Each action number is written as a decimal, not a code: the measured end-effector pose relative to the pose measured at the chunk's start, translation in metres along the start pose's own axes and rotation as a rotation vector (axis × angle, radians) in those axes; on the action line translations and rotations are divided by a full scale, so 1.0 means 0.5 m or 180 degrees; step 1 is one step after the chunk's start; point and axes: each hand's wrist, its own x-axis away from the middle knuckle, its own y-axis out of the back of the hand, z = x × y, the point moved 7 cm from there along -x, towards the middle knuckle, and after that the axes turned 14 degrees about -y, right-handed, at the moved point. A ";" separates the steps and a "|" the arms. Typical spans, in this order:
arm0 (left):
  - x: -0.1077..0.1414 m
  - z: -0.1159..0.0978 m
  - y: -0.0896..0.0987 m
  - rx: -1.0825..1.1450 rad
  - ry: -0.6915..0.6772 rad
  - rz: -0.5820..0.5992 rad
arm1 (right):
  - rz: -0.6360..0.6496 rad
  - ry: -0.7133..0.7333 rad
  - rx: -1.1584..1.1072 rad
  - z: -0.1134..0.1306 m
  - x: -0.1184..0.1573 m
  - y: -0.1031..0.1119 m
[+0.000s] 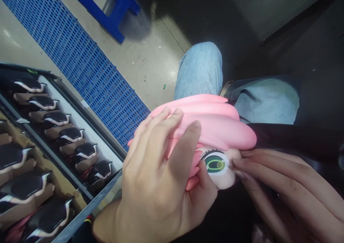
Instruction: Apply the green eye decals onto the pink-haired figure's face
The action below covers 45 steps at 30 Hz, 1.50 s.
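A doll-like head with pink moulded hair (215, 128) and a large green eye (215, 165) lies over the lap, its face turned to the right. My left hand (158, 175) is wrapped round the hair, with its fingers spread over the top and a fingertip by the edge of the eye. My right hand (285, 178) is at the face from the right, its fingertips pressed together beside the outer edge of the eye. Whether something small is between those fingertips cannot be made out.
Crates (88, 196) at the left hold rows of black and pale moulded parts (71, 134) between cardboard strips. A blue slatted mat (80, 60) crosses the floor. A blue plastic stool (115, 10) stands at the top. Two knees in jeans (200, 69) are beyond the head.
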 end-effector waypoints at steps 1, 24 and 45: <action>0.000 0.000 0.000 -0.0011 -0.0008 0.0003 | -0.0009 0.0013 -0.0007 0.000 0.000 0.000; 0.000 0.002 0.002 0.0013 -0.0049 -0.0046 | -0.0141 -0.0029 -0.0074 -0.004 0.008 -0.006; -0.002 0.003 -0.003 0.0055 0.0053 0.0003 | -0.0214 -0.0040 -0.0083 -0.001 0.003 -0.001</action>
